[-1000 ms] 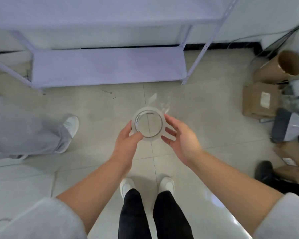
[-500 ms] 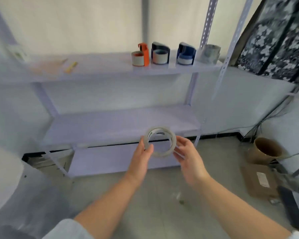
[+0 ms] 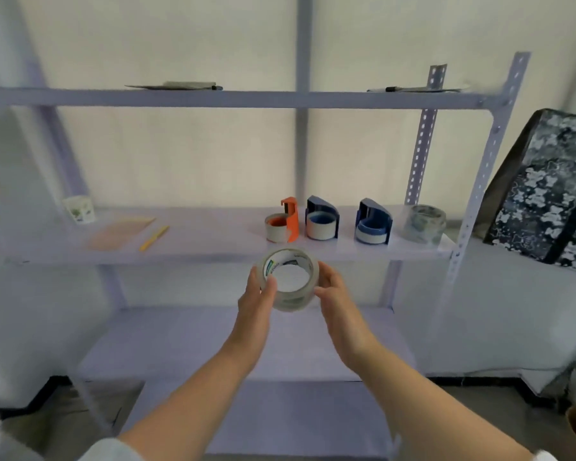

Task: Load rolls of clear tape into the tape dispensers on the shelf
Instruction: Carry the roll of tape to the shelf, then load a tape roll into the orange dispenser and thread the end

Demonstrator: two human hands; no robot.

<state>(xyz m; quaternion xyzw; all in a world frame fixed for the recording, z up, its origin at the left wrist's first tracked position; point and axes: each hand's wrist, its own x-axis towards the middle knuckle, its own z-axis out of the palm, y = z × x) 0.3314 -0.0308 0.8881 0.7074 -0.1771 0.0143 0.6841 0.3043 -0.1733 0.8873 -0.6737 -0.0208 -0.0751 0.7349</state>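
Observation:
A roll of clear tape (image 3: 291, 296) is held between both hands in front of the shelf. My left hand (image 3: 258, 302) grips its left side with the thumb over the rim; my right hand (image 3: 338, 299) cups its right side. On the middle shelf (image 3: 197, 242) behind stand an orange tape dispenser (image 3: 288, 224) with a roll in it, a dark blue dispenser (image 3: 321, 222) with a roll, and a second blue dispenser (image 3: 373, 226) with a roll. A loose clear tape roll (image 3: 423, 222) sits at the shelf's right end.
A paper cup (image 3: 79, 209), a tan sheet (image 3: 120, 231) and a yellow pencil (image 3: 153, 237) lie on the middle shelf's left part. Flat items rest on the top shelf (image 3: 246, 98). A patterned dark bag (image 3: 546, 194) leans at the right. Lower shelves sit below my arms.
The view has swung up from the floor to the shelf. Both hands have kept the tape roll and lifted it toward the middle shelf, tilting it so its side shows.

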